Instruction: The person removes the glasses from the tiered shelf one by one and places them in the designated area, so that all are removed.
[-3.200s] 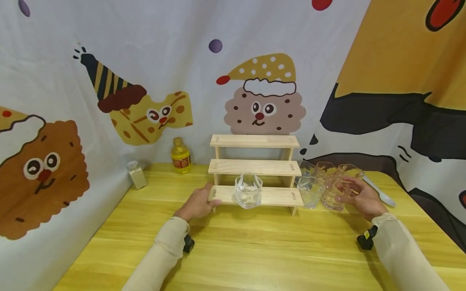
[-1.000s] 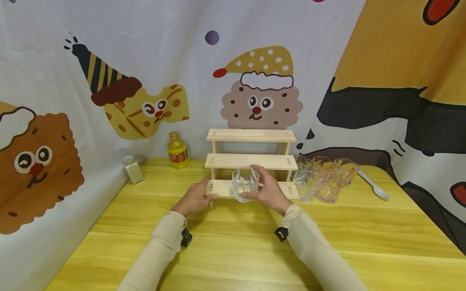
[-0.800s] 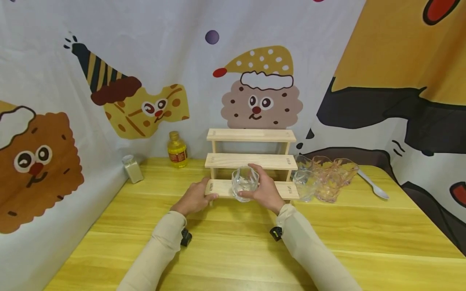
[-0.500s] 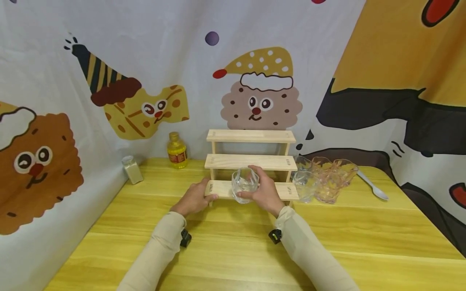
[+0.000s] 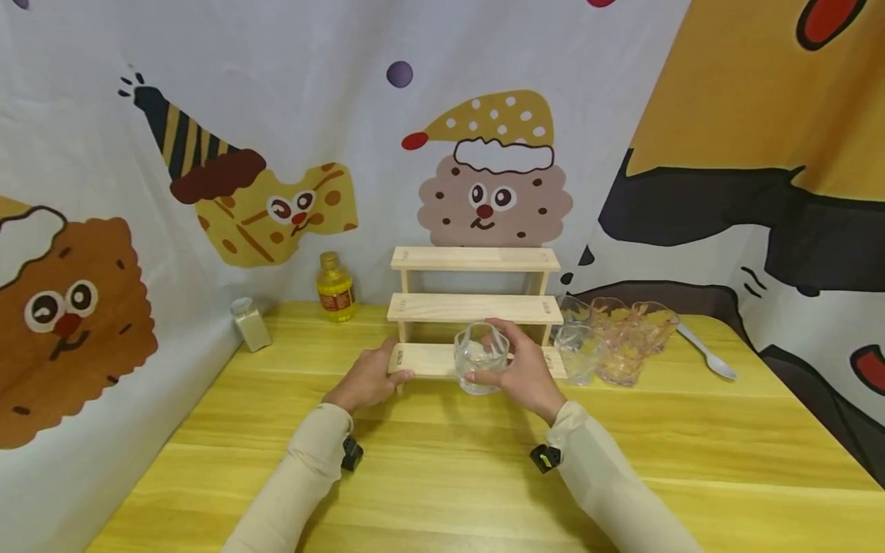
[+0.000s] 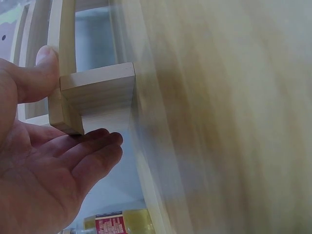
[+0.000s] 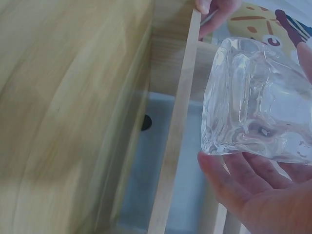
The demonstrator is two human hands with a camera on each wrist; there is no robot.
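A three-step wooden shelf (image 5: 425, 359) stands against the cloth backdrop. My left hand (image 5: 369, 378) holds the left end of its lowest board, thumb on top and fingers beneath, as the left wrist view (image 6: 53, 156) confirms. With thumb and fingers around its side, my right hand (image 5: 531, 375) grips a clear drinking glass (image 5: 478, 359) at the lowest step. In the right wrist view, a gap shows between the base of the glass (image 7: 258, 102) and the board's edge (image 7: 175, 126), so it looks lifted off the step.
Right of the shelf stand clear glasses (image 5: 579, 355) and pink-tinted glasses (image 5: 622, 355), close together. A pale spoon (image 5: 715, 362) lies beyond them on the wooden table (image 5: 442, 476). Toward the left are a yellow oil bottle (image 5: 336, 296) and a small jar (image 5: 252, 326) of pale contents.
My right hand has come from the glasses on the right to the clear glass and taken hold of it. In the last half second, both shift slightly right. My left hand stays on the shelf.
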